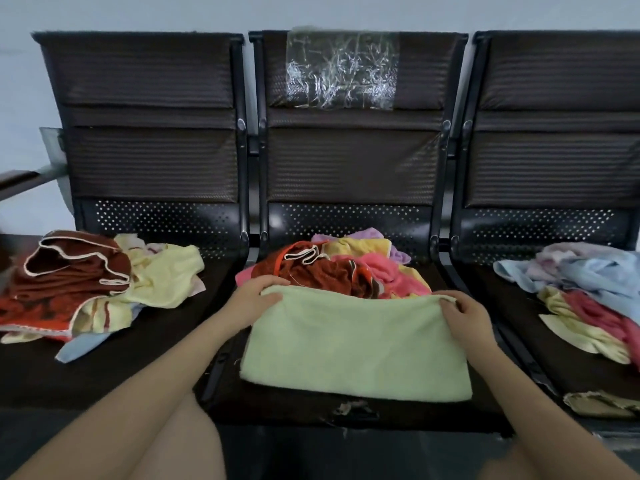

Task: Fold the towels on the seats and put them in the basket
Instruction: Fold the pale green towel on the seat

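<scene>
Towel in hand: the pale green towel (356,344) lies flat on the front half of the middle seat (460,289), reaching almost to that seat's front edge.
Head view, your left hand: your left hand (258,294) holds the towel's far-left corner, fingers curled over the top edge and thumb against the cloth.
Head view, your right hand: your right hand (462,311) pinches the far-right corner, fingertips bent onto the hem.
Long axis: it runs left to right across the seat, from one hand to the other; the short side runs from you toward the backrest.
Key relation: both hands sit on the far edge, one at each end, so neither is nearer the towel; the free near edge lies toward you. Judging from that, your next fold should bring the two ends together along the long axis, or draw the far edge toward you.
Behind the towel: a loose heap of red, pink and yellow towels (349,268) fills the back of the same seat, touching the green towel's far edge.
Left seat: a rust and yellow pile (100,282) waits unfolded.
Right seat: a blue, pink and yellow pile (588,292) waits too.
Basket: you cannot see it in this view.
</scene>
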The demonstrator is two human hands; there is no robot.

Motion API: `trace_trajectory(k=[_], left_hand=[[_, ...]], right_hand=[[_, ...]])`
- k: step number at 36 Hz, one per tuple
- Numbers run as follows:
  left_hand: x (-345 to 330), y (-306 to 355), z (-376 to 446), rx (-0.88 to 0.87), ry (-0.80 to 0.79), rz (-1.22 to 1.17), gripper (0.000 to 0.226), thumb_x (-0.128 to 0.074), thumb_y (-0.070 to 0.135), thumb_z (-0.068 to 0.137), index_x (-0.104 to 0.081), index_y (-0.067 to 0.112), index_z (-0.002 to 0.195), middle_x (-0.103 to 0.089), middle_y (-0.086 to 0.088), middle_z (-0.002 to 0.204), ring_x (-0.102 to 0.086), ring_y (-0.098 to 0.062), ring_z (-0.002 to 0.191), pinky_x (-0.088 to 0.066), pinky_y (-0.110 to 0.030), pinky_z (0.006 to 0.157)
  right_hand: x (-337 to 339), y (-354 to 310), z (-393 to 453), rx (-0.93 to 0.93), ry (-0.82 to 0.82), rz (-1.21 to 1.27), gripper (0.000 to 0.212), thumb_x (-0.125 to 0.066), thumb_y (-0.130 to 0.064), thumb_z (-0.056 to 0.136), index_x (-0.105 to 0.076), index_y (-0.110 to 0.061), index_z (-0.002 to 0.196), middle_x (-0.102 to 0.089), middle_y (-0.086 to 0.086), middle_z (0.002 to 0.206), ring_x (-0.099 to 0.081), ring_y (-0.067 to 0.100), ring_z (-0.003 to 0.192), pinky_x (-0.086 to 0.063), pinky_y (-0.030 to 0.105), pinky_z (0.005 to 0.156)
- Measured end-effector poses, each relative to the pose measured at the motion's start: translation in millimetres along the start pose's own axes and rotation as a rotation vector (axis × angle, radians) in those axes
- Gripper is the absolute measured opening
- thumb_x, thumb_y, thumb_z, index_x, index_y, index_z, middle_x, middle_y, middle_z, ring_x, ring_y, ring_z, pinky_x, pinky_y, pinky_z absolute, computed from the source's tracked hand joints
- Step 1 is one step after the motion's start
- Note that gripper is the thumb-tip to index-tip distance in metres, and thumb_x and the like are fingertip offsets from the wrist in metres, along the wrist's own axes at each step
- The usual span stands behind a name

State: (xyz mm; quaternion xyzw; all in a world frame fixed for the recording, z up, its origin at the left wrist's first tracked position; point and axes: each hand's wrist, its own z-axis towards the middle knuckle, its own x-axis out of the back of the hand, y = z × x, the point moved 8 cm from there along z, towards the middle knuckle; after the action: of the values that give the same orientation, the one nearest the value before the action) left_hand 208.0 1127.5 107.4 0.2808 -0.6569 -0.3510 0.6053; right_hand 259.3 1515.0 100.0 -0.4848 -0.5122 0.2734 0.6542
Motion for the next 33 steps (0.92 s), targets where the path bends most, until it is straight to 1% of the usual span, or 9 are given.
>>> trace_trajectory(k=[3, 5, 7, 10, 13, 15, 23, 28, 33], left_hand=[[2, -7, 22, 0.028, 0.110, -0.017, 0.035, -0.061, 0.009, 0.089, -0.062, 0.026, 0.120, -0.063, 0.004, 0.107, -0.059, -0.012, 0.100, -0.043, -0.019, 0.080], [2, -20, 26, 0.082, 0.211, -0.014, 0.042, -0.064, 0.011, 0.088, -0.057, 0.023, 0.127, -0.060, 0.003, 0.101, -0.060, -0.014, 0.092, -0.046, -0.024, 0.079], [-1, -31, 28, 0.116, 0.269, 0.047, 0.047, -0.066, 0.014, 0.087, -0.054, 0.016, 0.131, -0.055, 0.005, 0.095, -0.058, -0.016, 0.089, -0.046, -0.029, 0.079], [-12, -39, 31, 0.160, 0.207, 0.105, 0.052, -0.064, 0.016, 0.088, -0.048, 0.015, 0.137, -0.057, 0.000, 0.099, -0.057, -0.019, 0.093, -0.044, -0.029, 0.078], [-25, -47, 32, 0.193, 0.083, 0.264, 0.063, -0.064, 0.023, 0.087, -0.039, 0.018, 0.145, -0.055, -0.013, 0.125, -0.055, -0.028, 0.114, -0.045, -0.037, 0.097], [-29, -53, 29, 0.244, 0.039, 0.292, 0.069, -0.065, 0.026, 0.086, -0.034, 0.017, 0.147, -0.049, -0.015, 0.135, -0.051, -0.031, 0.121, -0.043, -0.038, 0.102], [-38, -54, -2, 0.303, -0.001, 0.388, 0.072, -0.059, 0.034, 0.089, -0.023, 0.021, 0.150, -0.046, -0.014, 0.139, -0.047, -0.032, 0.124, -0.041, -0.034, 0.097], [-35, -56, -21, 0.351, -0.006, 0.410, 0.079, -0.059, 0.047, 0.088, -0.019, 0.020, 0.151, -0.041, -0.013, 0.144, -0.044, -0.032, 0.129, -0.040, -0.037, 0.100], [-37, -53, -38, 0.382, -0.049, 0.475, 0.081, -0.056, 0.053, 0.088, -0.018, 0.018, 0.151, -0.046, -0.011, 0.142, -0.050, -0.031, 0.125, -0.042, -0.035, 0.092]], right_hand=[[-6, 9, 15, -0.056, -0.006, -0.027, 0.036, -0.052, -0.016, 0.095, -0.058, -0.022, 0.131, -0.066, 0.000, 0.096, -0.056, 0.012, 0.076, -0.042, 0.026, 0.065], [-17, 24, 21, -0.119, -0.071, -0.077, 0.051, -0.057, -0.020, 0.095, -0.043, -0.019, 0.144, -0.061, 0.005, 0.116, -0.059, 0.018, 0.098, -0.046, 0.030, 0.081], [-25, 44, 18, -0.180, -0.122, -0.216, 0.063, -0.062, -0.027, 0.092, -0.036, -0.018, 0.148, -0.053, 0.009, 0.133, -0.053, 0.025, 0.119, -0.043, 0.036, 0.095], [-30, 61, 9, -0.165, -0.135, -0.419, 0.065, -0.065, -0.030, 0.089, -0.038, -0.013, 0.146, -0.048, 0.014, 0.140, -0.047, 0.030, 0.126, -0.037, 0.038, 0.102], [-42, 52, 3, -0.099, -0.176, -0.478, 0.062, -0.064, -0.034, 0.089, -0.039, -0.019, 0.143, -0.051, 0.009, 0.136, -0.050, 0.029, 0.123, -0.039, 0.035, 0.095], [-48, 47, -1, -0.064, -0.200, -0.497, 0.064, -0.065, -0.037, 0.088, -0.038, -0.023, 0.144, -0.052, 0.006, 0.135, -0.052, 0.027, 0.120, -0.040, 0.034, 0.091], [-33, 46, -16, -0.124, -0.226, -0.579, 0.065, -0.059, -0.035, 0.091, -0.028, -0.023, 0.148, -0.054, 0.012, 0.133, -0.052, 0.032, 0.120, -0.041, 0.037, 0.093], [-30, 40, -19, -0.178, -0.275, -0.509, 0.066, -0.060, -0.020, 0.091, -0.029, -0.018, 0.148, -0.051, 0.014, 0.135, -0.049, 0.032, 0.121, -0.040, 0.036, 0.093], [-33, 30, -24, -0.177, -0.216, -0.390, 0.063, -0.055, -0.009, 0.088, -0.035, -0.018, 0.147, -0.052, 0.014, 0.133, -0.051, 0.031, 0.118, -0.043, 0.035, 0.091]])
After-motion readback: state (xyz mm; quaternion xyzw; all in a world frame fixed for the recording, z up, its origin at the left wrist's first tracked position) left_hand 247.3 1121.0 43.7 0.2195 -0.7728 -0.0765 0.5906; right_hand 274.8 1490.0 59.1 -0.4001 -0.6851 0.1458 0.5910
